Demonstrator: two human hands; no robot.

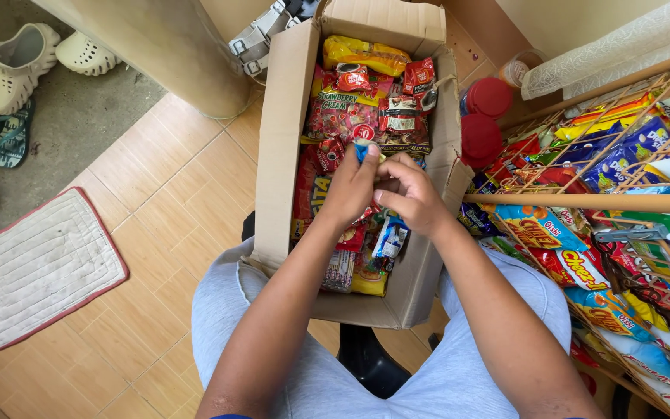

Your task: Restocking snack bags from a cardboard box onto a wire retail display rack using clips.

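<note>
The small blue-wrapped sachet [364,149] sits pinched between both hands directly over the open brown cardboard box [279,147], only its top edge peeking out above the fingertips. The left hand [348,190] is clenched around it from one side, thumb and fingers folded over the wrapper; the right hand [411,195] closes on it from the other side, knuckles curled, so that the two hands touch around the little packet. How much of the sachet hangs below the grip cannot be seen.

Just under the grip lie more snack sachets [362,101] in red, yellow and white wrappers, packed into the box, which rests on the person's lap against grey shorts [467,372]. Beyond the grip, at the far end of the box, a yellow packet lies crosswise. To the right of the grip stands a wooden slatted rack [622,200] hung with bright crisp bags, and past it two red-lidded jars [484,116]. Well away to the left of the grip are the tan tiled floor, a white quilted mat [36,268] with a red edge and pale clogs [13,66].

By my reading, the step in hand is separating or lifting one sachet clear of the others. The next move seems to call for a firm pinch on the wrapper and a short pull upward, with the strip below kept from dragging its neighbours out.
</note>
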